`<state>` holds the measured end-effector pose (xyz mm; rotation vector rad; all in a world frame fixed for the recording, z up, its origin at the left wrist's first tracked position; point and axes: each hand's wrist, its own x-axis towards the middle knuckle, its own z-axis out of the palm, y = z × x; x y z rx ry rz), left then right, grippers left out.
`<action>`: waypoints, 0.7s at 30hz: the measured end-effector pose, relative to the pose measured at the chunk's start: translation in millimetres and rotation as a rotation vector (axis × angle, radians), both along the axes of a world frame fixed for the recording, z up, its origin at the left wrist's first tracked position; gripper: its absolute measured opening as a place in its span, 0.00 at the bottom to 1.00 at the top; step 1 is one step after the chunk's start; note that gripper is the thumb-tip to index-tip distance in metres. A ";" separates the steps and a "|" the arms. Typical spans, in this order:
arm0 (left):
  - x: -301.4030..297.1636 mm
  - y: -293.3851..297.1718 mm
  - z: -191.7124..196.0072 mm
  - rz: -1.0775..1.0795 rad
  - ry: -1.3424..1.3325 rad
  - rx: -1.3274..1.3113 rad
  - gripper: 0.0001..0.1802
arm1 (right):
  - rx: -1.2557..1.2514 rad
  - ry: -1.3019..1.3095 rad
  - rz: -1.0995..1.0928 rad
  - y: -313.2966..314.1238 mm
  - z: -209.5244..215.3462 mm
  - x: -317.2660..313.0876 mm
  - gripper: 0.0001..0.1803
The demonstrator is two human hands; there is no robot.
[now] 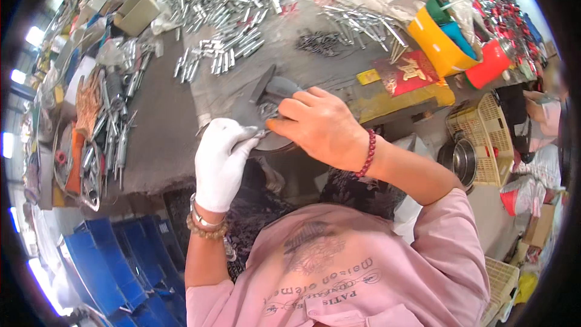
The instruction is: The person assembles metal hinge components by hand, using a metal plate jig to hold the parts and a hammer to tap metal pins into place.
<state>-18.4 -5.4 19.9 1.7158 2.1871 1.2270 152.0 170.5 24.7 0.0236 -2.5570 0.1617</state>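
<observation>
At the bench's near edge, my left hand (223,156), in a white glove, pinches a small metal piece (261,134) between thumb and fingertips. My bare right hand (318,124) comes in from the right with its fingers curled closed; whatever lies inside its grip is hidden. The fingertips of both hands nearly meet at the small piece. Just beyond them stands a dark grey fixture (260,88) with an upright blade-like part, and some small shiny parts show beside my right fingers. Their exact kind is too small to make out.
Silvery metal rods (227,48) lie heaped at the bench's far side, near a pile of small dark parts (321,42). Tools (115,109) crowd the left. To the right are a yellow container (442,42), a red bottle (489,63) and a cream crate (484,139). Blue bins (109,260) stand lower left.
</observation>
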 end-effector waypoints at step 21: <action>2.2 1.6 1.6 0.001 -0.022 0.028 0.09 | -0.321 -0.209 -0.503 143.0 -14.9 28.7 0.13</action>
